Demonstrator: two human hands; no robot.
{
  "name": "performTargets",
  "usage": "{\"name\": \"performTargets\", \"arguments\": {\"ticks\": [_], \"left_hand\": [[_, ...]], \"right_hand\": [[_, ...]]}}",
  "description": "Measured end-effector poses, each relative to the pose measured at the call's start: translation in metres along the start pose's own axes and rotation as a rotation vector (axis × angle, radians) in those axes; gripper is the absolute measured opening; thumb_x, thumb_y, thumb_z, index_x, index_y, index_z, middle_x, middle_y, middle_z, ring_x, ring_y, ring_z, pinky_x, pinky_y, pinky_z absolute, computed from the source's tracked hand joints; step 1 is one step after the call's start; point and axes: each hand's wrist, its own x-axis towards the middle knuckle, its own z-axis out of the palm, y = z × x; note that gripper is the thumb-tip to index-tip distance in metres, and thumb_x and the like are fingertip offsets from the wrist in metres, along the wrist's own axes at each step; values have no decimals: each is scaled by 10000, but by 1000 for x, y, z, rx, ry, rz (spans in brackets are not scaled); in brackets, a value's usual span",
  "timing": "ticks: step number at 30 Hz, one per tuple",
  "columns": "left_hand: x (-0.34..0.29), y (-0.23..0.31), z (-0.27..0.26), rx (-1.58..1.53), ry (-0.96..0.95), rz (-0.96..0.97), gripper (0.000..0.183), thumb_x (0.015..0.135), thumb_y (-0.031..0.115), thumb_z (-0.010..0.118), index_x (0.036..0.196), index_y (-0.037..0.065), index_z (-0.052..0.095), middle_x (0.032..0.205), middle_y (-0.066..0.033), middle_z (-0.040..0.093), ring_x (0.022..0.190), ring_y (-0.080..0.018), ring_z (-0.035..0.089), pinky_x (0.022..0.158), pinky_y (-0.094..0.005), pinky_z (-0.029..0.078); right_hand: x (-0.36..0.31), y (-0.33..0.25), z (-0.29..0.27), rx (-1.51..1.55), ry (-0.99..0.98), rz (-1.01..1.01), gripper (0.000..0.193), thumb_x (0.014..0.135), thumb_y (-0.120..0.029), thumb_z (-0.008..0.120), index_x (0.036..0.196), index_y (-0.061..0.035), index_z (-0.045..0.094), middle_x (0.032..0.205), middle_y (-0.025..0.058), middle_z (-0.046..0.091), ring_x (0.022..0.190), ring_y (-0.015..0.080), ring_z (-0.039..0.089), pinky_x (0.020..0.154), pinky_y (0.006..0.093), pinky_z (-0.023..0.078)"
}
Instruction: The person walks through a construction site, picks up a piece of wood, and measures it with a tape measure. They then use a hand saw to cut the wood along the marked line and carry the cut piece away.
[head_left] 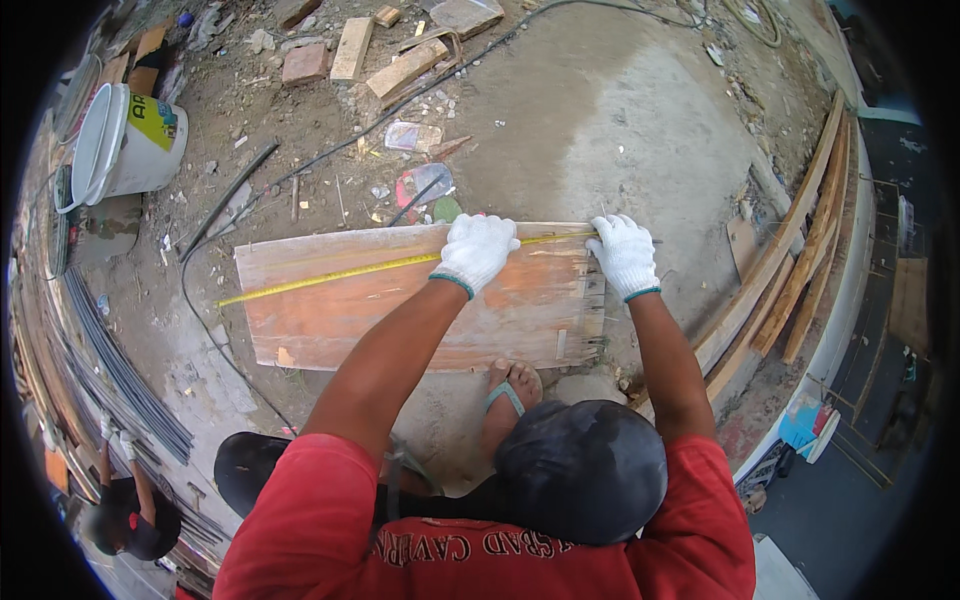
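A yellow tape measure (pixel 340 275) is stretched lengthwise over a worn reddish plywood board (pixel 410 320) on the ground, its far-left end reaching slightly past the board's left edge. My left hand (pixel 475 252), in a white knit glove with a green cuff, is closed on the tape near the board's far edge. At the board's far right corner my right hand (pixel 626 256), gloved the same way, pinches the tape's right end. Something thin sticks up by its fingertips, too small to name. The tape's case does not show.
Long timber planks (pixel 790 280) lie at the right. A white bucket (pixel 140 145) stands far left; steel bars (pixel 125 360) lie below it. A black cable (pixel 380 120) crosses the dirt near wood offcuts (pixel 408 68). Another person (pixel 130 515) works at lower left.
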Motion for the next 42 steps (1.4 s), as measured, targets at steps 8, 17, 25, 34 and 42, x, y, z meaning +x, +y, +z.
{"name": "performTargets", "arguments": {"ticks": [8,17,25,34,42], "left_hand": [[-105,-53,52,118,11,5,182,990,284,695,1057,149,798,1019,-124,788,1034,-337,744,946,-517,545],[-140,-37,25,24,-68,-91,206,1027,310,663,1076,145,776,1017,-127,788,1062,-349,740,1046,-530,506],[-231,-90,62,-241,-238,-267,202,1010,295,674,1101,157,791,1052,-139,811,1093,-357,749,1197,-531,440],[-269,-80,87,-54,-302,-250,185,950,285,695,1047,192,821,1014,-127,808,1073,-335,750,1258,-499,373],[-279,-113,72,-184,-201,-283,199,935,336,721,1064,238,836,1046,-78,812,1118,-318,733,1266,-494,350]], "right_hand": [[-41,-3,1,-62,-161,-166,233,936,-252,746,1143,-149,720,1123,60,730,1119,281,699,914,472,557],[-108,-3,19,57,-107,14,188,951,-166,683,1110,-107,764,1094,131,774,1058,354,728,1009,497,541],[-164,-24,-7,547,-804,277,202,975,-242,681,1044,-68,757,994,192,761,996,388,738,913,486,558],[-193,9,18,523,-1103,296,251,986,-321,672,1036,-95,768,987,176,765,958,386,743,842,476,564],[-181,13,7,405,-1111,217,260,988,-334,667,1027,-98,771,991,173,769,957,385,744,841,477,565]]}}
